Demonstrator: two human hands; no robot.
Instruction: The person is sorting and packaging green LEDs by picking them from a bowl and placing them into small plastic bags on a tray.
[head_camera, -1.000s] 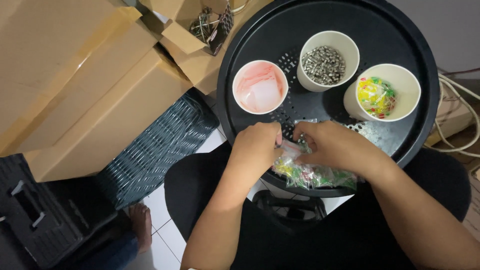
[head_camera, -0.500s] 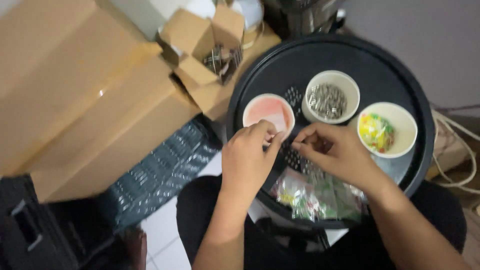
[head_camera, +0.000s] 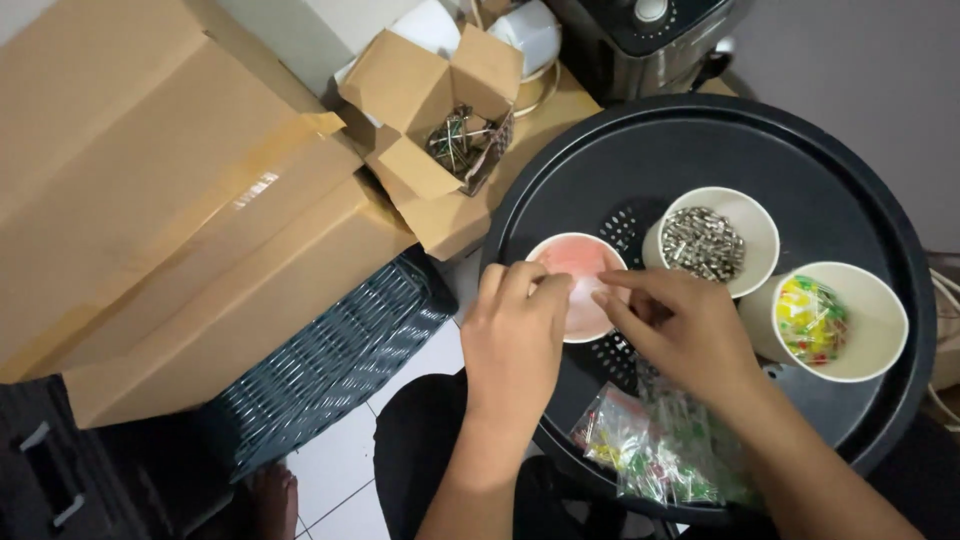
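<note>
Left hand (head_camera: 515, 340): over the pink cup (head_camera: 574, 284), fingertips pinched together; what they pinch is too small to tell.
Right hand (head_camera: 680, 325): just beside it, fingers pinched toward the same spot at the cup's rim; contents hidden.
Pink cup: on the black tray (head_camera: 640, 160), left of the metal-parts cup (head_camera: 712, 240) and the coloured-parts cup (head_camera: 835, 318).
Bags (head_camera: 650, 445): clear, coloured bits inside, on the tray's near edge below the right wrist.
Handling note: keep both pinches low over the cup mouth so small pieces fall inside, not onto the tray.
Surroundings: cardboard boxes (head_camera: 180, 220) to the left.
</note>
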